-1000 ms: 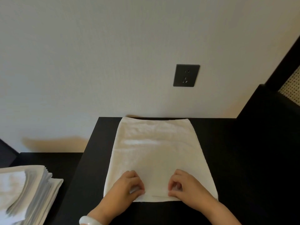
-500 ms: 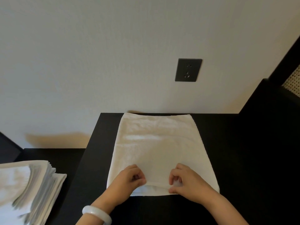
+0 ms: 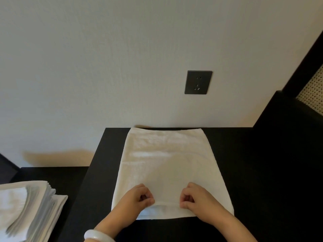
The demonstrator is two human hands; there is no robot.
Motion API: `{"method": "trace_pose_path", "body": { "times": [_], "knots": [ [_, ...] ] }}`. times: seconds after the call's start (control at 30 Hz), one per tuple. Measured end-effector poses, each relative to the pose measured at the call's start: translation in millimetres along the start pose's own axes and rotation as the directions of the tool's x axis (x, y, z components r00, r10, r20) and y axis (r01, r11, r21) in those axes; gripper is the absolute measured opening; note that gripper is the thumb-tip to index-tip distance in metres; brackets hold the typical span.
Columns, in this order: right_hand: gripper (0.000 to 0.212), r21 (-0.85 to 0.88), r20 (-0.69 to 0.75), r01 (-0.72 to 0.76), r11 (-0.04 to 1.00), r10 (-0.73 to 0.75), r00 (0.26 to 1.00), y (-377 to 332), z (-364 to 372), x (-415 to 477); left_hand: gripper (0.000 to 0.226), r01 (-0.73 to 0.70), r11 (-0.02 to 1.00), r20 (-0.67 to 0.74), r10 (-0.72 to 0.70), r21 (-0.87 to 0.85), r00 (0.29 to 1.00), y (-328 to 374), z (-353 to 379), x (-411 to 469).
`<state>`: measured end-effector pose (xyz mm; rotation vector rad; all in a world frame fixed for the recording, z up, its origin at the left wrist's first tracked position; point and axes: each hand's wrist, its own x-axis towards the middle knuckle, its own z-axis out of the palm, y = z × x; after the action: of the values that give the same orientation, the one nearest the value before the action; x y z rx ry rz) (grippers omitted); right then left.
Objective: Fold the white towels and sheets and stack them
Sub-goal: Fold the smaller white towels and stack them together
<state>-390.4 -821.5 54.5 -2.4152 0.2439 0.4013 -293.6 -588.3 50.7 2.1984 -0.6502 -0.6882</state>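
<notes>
The white towel (image 3: 167, 165) lies flat on the black desk (image 3: 253, 172). Its far end reaches the desk's far edge at the wall, and its near end lies toward the near edge, directly in front of the person. The long axis runs from the near edge to the far edge, and the short axis runs left to right.

The left hand (image 3: 138, 199) and the right hand (image 3: 197, 199) are both at the towel's near end. Each hand has curled fingers that pinch the hem of the upper layer. Between the hands the hem is raised slightly, and a lower layer shows beneath it, flat on the desk. The hands sit inboard of the near corners, on either side of the towel's centreline and level with each other. Neither hand is nearer to the work.

The rest of the towel lies straight ahead of both hands, toward the far edge. The next fold probably carries the pinched hem forward along the long axis to meet the far end. Equal travel of both hands would keep the hem parallel to the far edge.

A stack of folded towels (image 3: 26, 206) rests on a lower dark surface (image 3: 61, 175) beyond the desk's left edge. The left hand is the nearer one to it.
</notes>
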Motion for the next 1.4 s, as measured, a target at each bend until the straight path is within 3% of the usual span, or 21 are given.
{"method": "trace_pose_path", "body": {
  "times": [0.17, 0.3, 0.5, 0.7, 0.87, 1.0, 1.03, 1.13, 1.2, 1.23, 1.3, 1.37, 1.4],
  "knots": [
    [0.01, 0.068, 0.034, -0.057, 0.996, 0.055, 0.998, -7.5, -9.0, -0.9, 0.009, 0.035, 0.999, -0.016, -0.035, 0.001, 0.999, 8.3, -2.5, 0.6],
    [0.012, 0.09, 0.015, -0.04, 0.995, 0.039, 0.999, -16.5, -21.1, -3.3, 0.011, -0.041, 0.998, -0.034, 0.042, 0.037, 0.999, 19.3, -13.6, 1.5],
    [0.011, 0.091, 0.185, -0.091, 0.992, 0.073, 0.98, -19.2, -19.9, -2.2, 0.012, 0.019, 0.979, 0.172, -0.055, 0.205, 0.983, 17.8, -16.6, 4.3],
    [0.018, 0.166, 0.115, -0.175, 0.97, 0.157, 0.981, -13.0, -20.4, 7.0, 0.013, 0.061, 0.985, 0.065, -0.072, 0.16, 0.995, 14.0, -17.6, 11.8],
    [0.024, 0.069, 0.139, -0.185, 0.98, 0.174, 0.975, -8.8, -17.5, 9.7, 0.011, 0.096, 0.975, 0.146, -0.127, 0.2, 0.981, 16.1, -22.0, 18.2],
    [0.035, -0.127, 0.017, -0.193, 0.973, 0.197, 0.98, -8.5, -23.5, 8.3, 0.006, 0.013, 0.937, -0.137, 0.038, 0.35, 0.99, 13.5, -17.8, 27.4],
    [0.04, -0.131, 0.02, -0.231, 0.964, 0.236, 0.972, -7.0, -25.8, 6.4, 0.018, -0.004, 0.927, -0.194, 0.083, 0.375, 0.977, 11.0, -14.3, 28.6],
    [0.059, -0.157, 0.067, -0.357, 0.921, 0.371, 0.926, 3.6, -35.8, 0.3, 0.043, 0.003, 0.875, -0.21, 0.113, 0.485, 0.971, -3.6, -5.2, 29.5],
    [0.067, -0.241, 0.13, -0.413, 0.878, 0.451, 0.883, 9.0, -45.5, -3.0, 0.044, 0.025, 0.86, -0.211, 0.097, 0.51, 0.973, -10.3, -7.0, 30.0],
    [0.061, -0.283, 0.143, -0.419, 0.863, 0.47, 0.871, 11.2, -49.9, -2.6, 0.042, 0.027, 0.857, -0.21, 0.096, 0.515, 0.973, -11.5, -8.3, 31.5],
    [0.035, -0.304, 0.038, -0.369, 0.878, 0.398, 0.916, 10.1, -55.7, 7.2, 0.038, 0.018, 0.863, -0.244, 0.122, 0.504, 0.962, -8.4, -12.3, 39.7],
    [0.016, -0.244, -0.202, -0.223, 0.944, 0.175, 0.964, 8.0, -50.1, 27.3, 0.036, 0.011, 0.846, -0.299, 0.176, 0.533, 0.938, 0.7, -14.7, 53.7],
    [0.018, -0.217, -0.302, -0.14, 0.966, 0.069, 0.951, 6.8, -43.1, 38.3, 0.037, 0.02, 0.827, -0.321, 0.196, 0.562, 0.926, 5.0, -14.1, 61.7]
  ]
}}
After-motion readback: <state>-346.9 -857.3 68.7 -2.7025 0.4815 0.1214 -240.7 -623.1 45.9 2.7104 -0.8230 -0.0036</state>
